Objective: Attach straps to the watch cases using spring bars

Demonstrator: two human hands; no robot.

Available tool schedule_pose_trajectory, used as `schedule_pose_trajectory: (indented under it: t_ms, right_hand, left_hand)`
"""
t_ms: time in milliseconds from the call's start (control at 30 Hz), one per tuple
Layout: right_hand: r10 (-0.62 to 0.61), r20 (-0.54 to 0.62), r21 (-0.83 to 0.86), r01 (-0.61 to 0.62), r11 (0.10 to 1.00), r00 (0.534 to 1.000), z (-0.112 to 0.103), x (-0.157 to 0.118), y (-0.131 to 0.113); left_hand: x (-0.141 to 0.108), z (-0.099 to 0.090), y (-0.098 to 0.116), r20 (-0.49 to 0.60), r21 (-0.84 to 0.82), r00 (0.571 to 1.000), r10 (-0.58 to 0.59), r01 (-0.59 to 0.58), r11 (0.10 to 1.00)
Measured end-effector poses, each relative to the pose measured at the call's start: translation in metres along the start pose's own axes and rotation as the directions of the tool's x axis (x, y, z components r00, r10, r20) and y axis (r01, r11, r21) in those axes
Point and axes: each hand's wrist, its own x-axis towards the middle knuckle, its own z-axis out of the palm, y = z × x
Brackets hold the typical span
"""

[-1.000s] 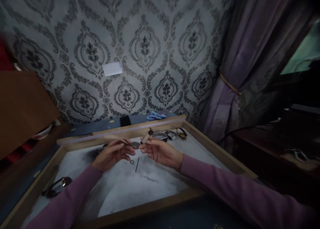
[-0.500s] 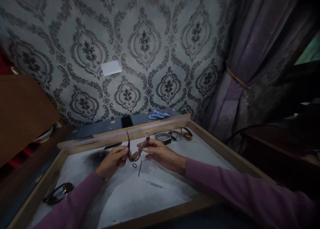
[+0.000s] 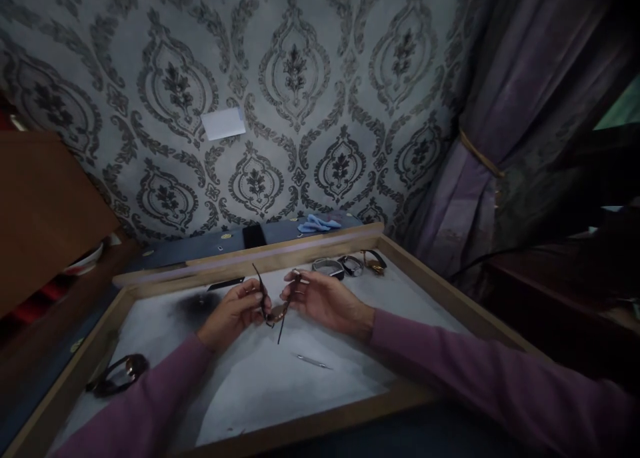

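Note:
Between my two hands is a wristwatch (image 3: 277,313) with a dark strap, held up over the white lining of a wooden tray (image 3: 320,423). My left hand (image 3: 239,309) pinches one strap end, which points upward. On the other side, the fingers of my right hand (image 3: 325,298) grip the second strap half near its buckle. A thin dark stick (image 3: 281,331) shows just below the watch; a small dark loop beside it is mostly hidden by the watch. Nearer to me on the lining lies a slim metal spring bar tool (image 3: 313,361).
Several watches, one a silver watch (image 3: 353,266), sit at the tray's back right. Another dark watch (image 3: 120,375) rests at the left, by my sleeve. A flat black strip (image 3: 226,283) lies behind my left hand. Beyond the tray's back edge is a blue cloth (image 3: 319,225).
The watch has come slightly lower and nearer the stick in view, now covering much of the loop. My right fingers have shifted up toward the strap's buckle end. The view has tilted a little.

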Motion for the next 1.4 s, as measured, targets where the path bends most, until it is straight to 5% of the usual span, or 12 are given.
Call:
schedule_pose_trajectory:
  t_ms: [767, 1400]
  right_hand:
    - [0.099, 0.07, -0.101, -0.092, 0.991, 0.993, -0.014, 0.005, 0.019]
    - [0.158, 0.193, -0.176, -0.124, 0.977, 0.968, -0.018, 0.002, 0.026]
  left_hand:
    - [0.001, -0.002, 0.003, -0.053, 0.208, 0.995, -0.09, 0.099, 0.973]
    - [0.002, 0.002, -0.002, -0.018, 0.137, 0.99, -0.139, 0.141, 0.981]
